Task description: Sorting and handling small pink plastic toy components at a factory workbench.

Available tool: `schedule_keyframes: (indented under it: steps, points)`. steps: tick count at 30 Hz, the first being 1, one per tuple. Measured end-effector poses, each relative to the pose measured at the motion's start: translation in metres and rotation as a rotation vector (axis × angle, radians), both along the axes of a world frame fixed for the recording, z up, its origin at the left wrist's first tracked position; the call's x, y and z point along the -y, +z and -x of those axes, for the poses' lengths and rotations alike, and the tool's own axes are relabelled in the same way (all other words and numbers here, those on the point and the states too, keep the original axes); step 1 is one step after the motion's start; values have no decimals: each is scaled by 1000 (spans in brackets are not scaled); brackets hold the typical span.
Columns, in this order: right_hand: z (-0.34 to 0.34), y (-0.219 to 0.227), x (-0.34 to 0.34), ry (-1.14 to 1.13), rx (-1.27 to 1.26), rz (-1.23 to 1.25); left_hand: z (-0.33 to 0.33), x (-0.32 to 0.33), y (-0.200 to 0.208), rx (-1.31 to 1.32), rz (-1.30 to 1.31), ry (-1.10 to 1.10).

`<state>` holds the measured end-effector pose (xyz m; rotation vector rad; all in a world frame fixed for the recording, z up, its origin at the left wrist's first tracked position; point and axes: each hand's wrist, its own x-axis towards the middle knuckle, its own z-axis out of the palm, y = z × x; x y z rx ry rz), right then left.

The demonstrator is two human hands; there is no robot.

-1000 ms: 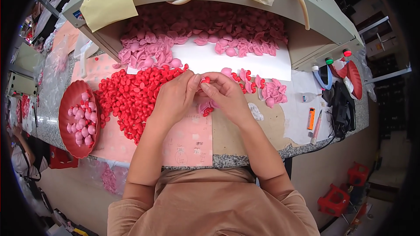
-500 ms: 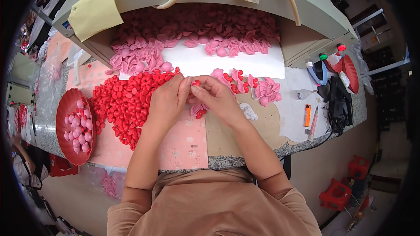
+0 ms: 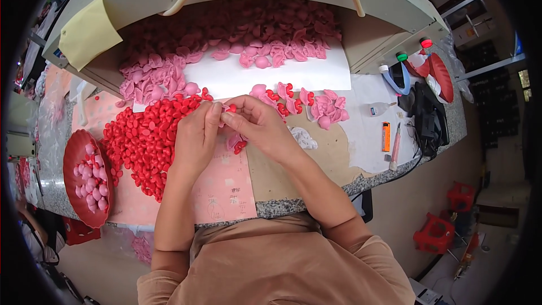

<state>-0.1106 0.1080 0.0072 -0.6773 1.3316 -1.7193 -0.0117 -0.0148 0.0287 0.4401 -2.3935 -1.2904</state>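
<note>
Taken from the point where the fingertips met, the left hand [image 3: 195, 135] came in from seven o'clock and the right hand [image 3: 262, 127] from four o'clock, both in a narrow pinch around a small pink piece [image 3: 226, 107] with a red bead [image 3: 232, 108] showing at its edge; that piece sat right at the clock's centre, raised in the fingers and largely hidden by them, so which hand bore more of it could not be told. Just below, between five and six o'clock, a pink-and-red piece [image 3: 237, 143] lay near the right hand. A broad heap of red beads [image 3: 148, 138] spread between eight and nine o'clock on a pink sheet [image 3: 223, 186], close beside the left hand. Farther out at eight o'clock stood a red dish [image 3: 69, 183] with pink balls [image 3: 87, 171] in it. At twelve o'clock a mass of pink petal-like pieces [image 3: 243, 31] filled the back of a grey cabinet [image 3: 395, 22], its front edge spilling over a white sheet [image 3: 220, 77]. Toward half past two lay a few pink pieces with red beads [image 3: 286, 100], and near three o'clock, beyond them, a cluster of pink pieces [image 3: 327, 109].
</note>
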Motion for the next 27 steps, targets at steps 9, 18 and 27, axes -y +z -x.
schedule_keyframes:
  steps: [9, 18, 27]
  points:
    - [-3, 2, -3, 3, 44, 4, 0, -1, -5, -61, 28, 12]
    - [-8, -2, -6, 102, -213, -34, -8, 3, 3, -85, -19, -145]
    - [-7, 7, -4, 140, -26, -78, -9, 0, -2, -50, -227, -87]
